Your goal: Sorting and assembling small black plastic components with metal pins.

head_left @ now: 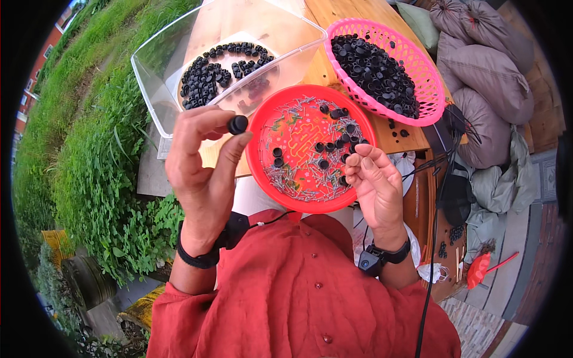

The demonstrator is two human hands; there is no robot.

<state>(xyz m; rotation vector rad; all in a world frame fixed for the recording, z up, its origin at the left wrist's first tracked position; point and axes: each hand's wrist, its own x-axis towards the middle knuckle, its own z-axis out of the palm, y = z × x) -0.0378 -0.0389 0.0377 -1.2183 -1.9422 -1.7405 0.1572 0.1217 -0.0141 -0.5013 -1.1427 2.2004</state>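
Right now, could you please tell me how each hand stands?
Left hand: closed, holding a small round black cap.
Right hand: partly curled; whether it holds anything cannot be told.

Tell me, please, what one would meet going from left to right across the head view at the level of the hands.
Green grass → left hand pinching a black cap → red tray → right hand → grey fabric bundles.

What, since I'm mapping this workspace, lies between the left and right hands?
In the head view, a red tray lies between the left hand, holding a black cap, and the right hand; metal pins and more black caps lie in it.
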